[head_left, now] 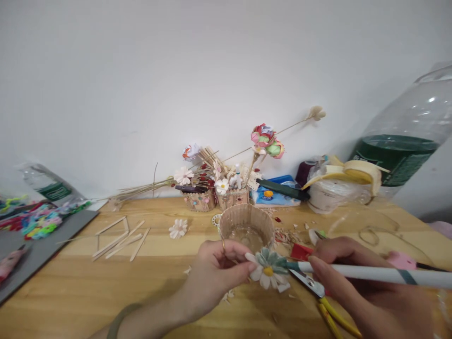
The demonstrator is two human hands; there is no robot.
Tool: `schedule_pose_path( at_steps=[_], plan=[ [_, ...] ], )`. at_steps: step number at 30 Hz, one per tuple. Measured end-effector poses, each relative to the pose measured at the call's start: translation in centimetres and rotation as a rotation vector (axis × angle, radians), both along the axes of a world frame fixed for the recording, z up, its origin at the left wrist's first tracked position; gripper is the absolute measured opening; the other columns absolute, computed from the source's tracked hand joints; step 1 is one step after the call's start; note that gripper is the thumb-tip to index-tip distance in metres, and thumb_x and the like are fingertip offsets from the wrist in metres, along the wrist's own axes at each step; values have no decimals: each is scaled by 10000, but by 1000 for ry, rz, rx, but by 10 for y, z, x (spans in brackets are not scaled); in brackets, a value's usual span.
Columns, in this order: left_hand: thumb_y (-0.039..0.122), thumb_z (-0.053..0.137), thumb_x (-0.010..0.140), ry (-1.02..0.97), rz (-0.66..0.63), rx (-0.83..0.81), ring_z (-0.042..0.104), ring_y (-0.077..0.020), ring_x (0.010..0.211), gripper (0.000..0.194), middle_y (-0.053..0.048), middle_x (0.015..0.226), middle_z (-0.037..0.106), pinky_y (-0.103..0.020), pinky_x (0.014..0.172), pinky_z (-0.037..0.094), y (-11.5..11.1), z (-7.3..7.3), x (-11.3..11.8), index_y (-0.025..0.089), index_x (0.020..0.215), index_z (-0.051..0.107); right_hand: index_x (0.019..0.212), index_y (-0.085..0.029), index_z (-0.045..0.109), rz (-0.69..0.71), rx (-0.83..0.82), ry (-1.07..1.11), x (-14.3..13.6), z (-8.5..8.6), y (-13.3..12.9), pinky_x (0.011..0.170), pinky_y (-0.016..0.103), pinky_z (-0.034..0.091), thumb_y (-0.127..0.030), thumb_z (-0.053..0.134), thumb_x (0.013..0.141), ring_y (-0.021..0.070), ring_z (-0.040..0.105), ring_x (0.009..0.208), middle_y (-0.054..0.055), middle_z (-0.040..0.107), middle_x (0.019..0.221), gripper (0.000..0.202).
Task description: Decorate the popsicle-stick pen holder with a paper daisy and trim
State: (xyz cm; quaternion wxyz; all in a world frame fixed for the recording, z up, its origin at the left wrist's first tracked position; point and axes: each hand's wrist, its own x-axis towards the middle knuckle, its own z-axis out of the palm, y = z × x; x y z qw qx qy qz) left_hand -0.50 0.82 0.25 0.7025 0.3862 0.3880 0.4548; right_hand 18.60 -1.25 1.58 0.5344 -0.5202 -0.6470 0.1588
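Note:
A flower with white petals, some of them green, and a yellow centre [268, 271] is pinched at its left edge between the thumb and finger of my left hand [222, 268]. My right hand [367, 287] is closed round a white marker [370, 273] with a dark green band. The marker's green tip touches the green petals on the flower's right side. Behind the flower stands a round cup [247, 219] with a wooden-looking wall. Scissors with yellow handles [328, 306] lie on the table beneath the marker, partly hidden by my right hand.
Thin wooden sticks [116, 240] and a loose white flower [178, 228] lie at left. Decorated pots [233, 197] hold flowers near the wall. At right are a banana peel [360, 172] and a large bottle [399, 141]. A grey board [45, 249] bears colourful pieces.

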Motion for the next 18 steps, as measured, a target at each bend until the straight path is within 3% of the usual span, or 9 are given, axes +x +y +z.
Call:
schedule_pose_path(
  at_steps=[5, 9, 18],
  plan=[
    [236, 835, 514, -15, -11, 10, 596, -29, 480, 196, 29, 532, 692, -106, 496, 463, 0, -1, 0, 137, 602, 690, 570, -256, 545, 68, -13, -56, 1, 0, 0, 390, 197, 371, -309, 582, 748, 85, 458, 379, -72, 536, 483, 189],
    [234, 837, 510, -11, -11, 16, 594, -29, 476, 200, 30, 530, 691, -108, 498, 464, 0, -1, 0, 137, 603, 690, 557, -252, 535, -14, -34, 22, 0, 0, -1, 418, 205, 383, -342, 580, 746, 87, 426, 386, -70, 511, 477, 215],
    [232, 825, 539, -2, -22, 26, 595, -40, 500, 180, 22, 548, 690, -125, 519, 466, 0, 0, -1, 136, 609, 690, 569, -247, 539, 83, -14, -19, -1, 3, 2, 361, 193, 326, -297, 583, 758, 80, 439, 372, -74, 519, 475, 201]
  ],
)
